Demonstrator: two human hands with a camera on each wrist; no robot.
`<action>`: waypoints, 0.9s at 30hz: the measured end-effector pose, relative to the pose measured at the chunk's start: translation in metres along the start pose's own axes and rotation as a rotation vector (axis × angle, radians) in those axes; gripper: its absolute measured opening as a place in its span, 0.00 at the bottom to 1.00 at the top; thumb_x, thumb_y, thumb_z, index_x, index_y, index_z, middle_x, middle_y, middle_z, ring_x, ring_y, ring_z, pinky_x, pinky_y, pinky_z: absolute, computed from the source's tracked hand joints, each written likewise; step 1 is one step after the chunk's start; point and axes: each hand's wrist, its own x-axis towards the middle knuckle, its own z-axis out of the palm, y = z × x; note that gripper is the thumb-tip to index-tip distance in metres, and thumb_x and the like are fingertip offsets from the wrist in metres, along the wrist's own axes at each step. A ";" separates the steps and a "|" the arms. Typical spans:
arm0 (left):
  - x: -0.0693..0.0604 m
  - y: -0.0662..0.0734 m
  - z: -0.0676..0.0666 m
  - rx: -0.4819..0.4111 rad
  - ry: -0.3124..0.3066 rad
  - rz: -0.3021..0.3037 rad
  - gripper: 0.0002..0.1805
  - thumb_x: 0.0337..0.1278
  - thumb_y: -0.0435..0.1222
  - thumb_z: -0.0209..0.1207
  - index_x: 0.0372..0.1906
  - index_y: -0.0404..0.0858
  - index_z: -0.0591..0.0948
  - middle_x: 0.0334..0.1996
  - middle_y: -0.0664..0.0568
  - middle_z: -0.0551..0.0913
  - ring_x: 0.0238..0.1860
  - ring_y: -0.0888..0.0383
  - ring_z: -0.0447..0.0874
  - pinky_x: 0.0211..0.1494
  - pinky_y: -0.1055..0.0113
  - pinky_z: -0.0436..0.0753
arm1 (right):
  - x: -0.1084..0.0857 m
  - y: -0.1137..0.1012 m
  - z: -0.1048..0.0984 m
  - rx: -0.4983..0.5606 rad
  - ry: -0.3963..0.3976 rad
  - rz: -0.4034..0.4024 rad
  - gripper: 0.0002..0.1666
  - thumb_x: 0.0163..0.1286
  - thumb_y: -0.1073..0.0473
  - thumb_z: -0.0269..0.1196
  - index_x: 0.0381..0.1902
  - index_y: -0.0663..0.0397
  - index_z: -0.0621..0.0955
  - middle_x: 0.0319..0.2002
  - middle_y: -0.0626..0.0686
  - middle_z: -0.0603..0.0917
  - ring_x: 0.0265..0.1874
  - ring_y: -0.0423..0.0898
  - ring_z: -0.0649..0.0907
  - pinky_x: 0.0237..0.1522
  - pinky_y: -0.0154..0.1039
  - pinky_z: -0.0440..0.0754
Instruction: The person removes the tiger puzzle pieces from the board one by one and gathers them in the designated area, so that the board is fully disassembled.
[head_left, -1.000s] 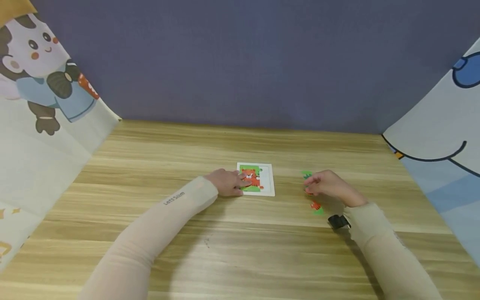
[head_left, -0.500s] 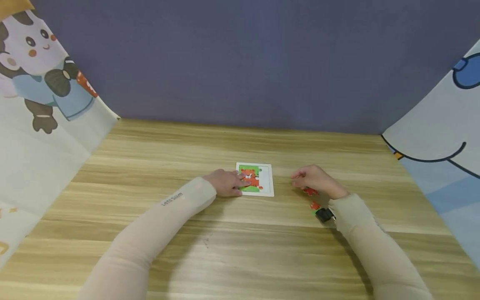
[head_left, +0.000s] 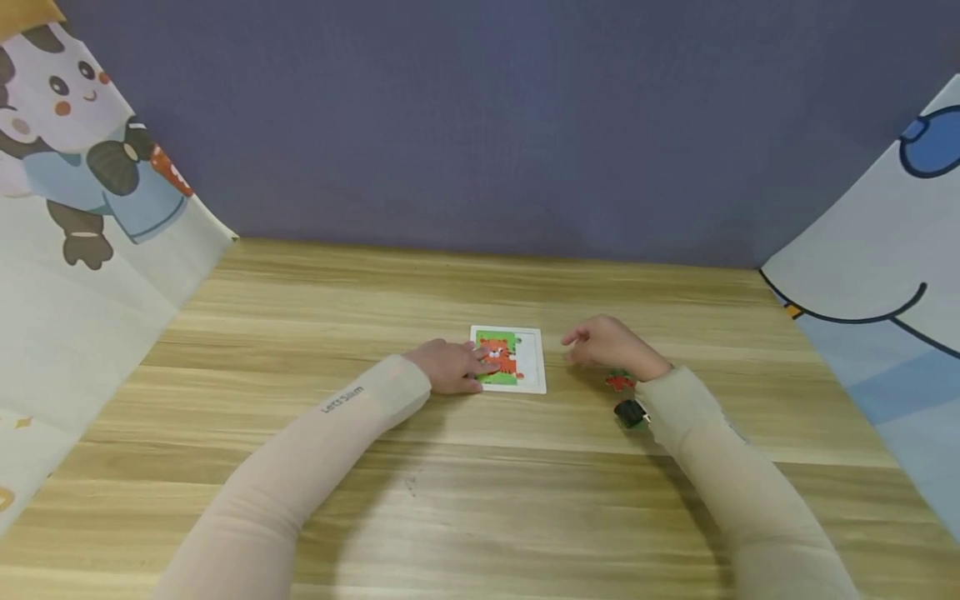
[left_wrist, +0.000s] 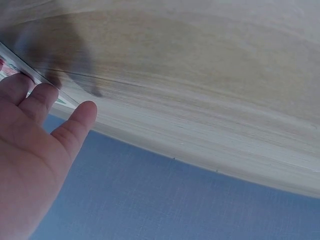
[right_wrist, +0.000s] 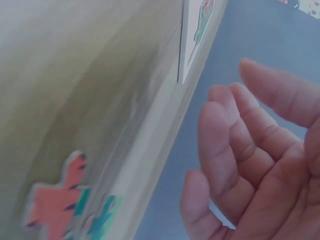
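A white puzzle tray (head_left: pixel 543 375) lies mid-table, with joined jigsaw pieces of an orange tiger on green (head_left: pixel 497 358) in its left part. Its right strip shows bare white. My left hand (head_left: pixel 447 367) rests on the tray's left side, fingers spread over the tiger picture. To the right of the tray, my right hand (head_left: pixel 609 343) hovers above the table, fingers loosely bent and the thumb apart. In the right wrist view nothing shows between those fingers. Beneath that hand lie a loose red jigsaw piece (right_wrist: pixel 55 207) and a teal-green piece (right_wrist: pixel 103 218).
A black wrist device (head_left: pixel 630 413) on the right sleeve covers part of the table near the loose pieces. Behind the wooden table (head_left: pixel 480 508) stands a dark blue fabric wall (head_left: pixel 480 125). Printed cartoon sheets (head_left: pixel 112 167) flank both sides.
My right hand has moved left from over the loose pieces toward the tray. My left hand has stayed on the tray, which looks unmoved.
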 end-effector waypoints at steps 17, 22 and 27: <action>0.002 0.000 0.002 0.014 0.009 -0.012 0.30 0.71 0.52 0.47 0.74 0.56 0.58 0.74 0.54 0.53 0.73 0.52 0.51 0.68 0.50 0.65 | 0.034 -0.020 -0.002 -0.008 -0.055 0.013 0.18 0.61 0.64 0.63 0.49 0.67 0.82 0.12 0.48 0.73 0.15 0.41 0.69 0.32 0.36 0.72; 0.004 0.001 0.001 0.013 0.007 -0.014 0.30 0.71 0.52 0.47 0.74 0.56 0.58 0.74 0.54 0.54 0.73 0.52 0.52 0.69 0.48 0.62 | 0.038 -0.029 0.002 -0.026 -0.045 0.014 0.17 0.60 0.66 0.63 0.47 0.69 0.82 0.16 0.51 0.79 0.17 0.42 0.75 0.32 0.35 0.74; 0.003 0.000 0.002 0.023 0.023 0.006 0.30 0.70 0.52 0.48 0.74 0.55 0.59 0.73 0.52 0.56 0.72 0.50 0.55 0.67 0.47 0.65 | 0.043 -0.036 0.009 -0.108 -0.037 -0.020 0.16 0.61 0.64 0.64 0.46 0.65 0.84 0.28 0.54 0.85 0.24 0.44 0.79 0.38 0.39 0.78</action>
